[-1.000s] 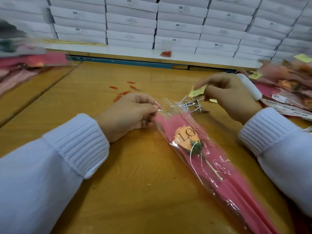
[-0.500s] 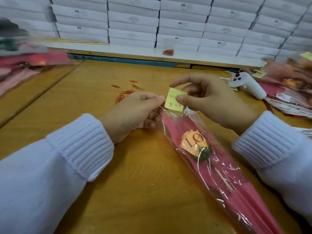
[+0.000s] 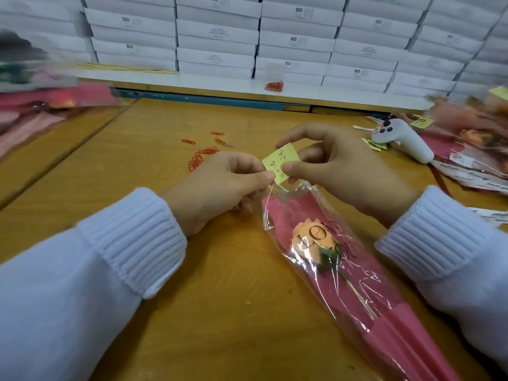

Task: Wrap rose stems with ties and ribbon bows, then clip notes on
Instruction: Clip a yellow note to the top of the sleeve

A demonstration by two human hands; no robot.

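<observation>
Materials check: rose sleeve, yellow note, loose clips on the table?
Sleeve: clear plastic film, glossy; glare streaks, creases, pink liner showing through. Yellow note: matte paper, it seems; handwritten ink, flat colour. Clips: thin bent wire, orange-red coating likely; too small to confirm.

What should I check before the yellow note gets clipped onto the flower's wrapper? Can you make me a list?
1. Yellow note held: ok, the right hand pinches it between thumb and fingers.
2. Wrapper held steady: ok, the left hand pinches the clear sleeve at its top corner.
3. Note at the sleeve's edge: ok, its lower corner sits right at the open end.
4. Clip ready in the left fingers: cannot tell, they hide it.
5. Spare paper clips close by: ok, an orange heap lies on the table just beyond the left hand.
6. Rose inside the sleeve: ok.
</observation>
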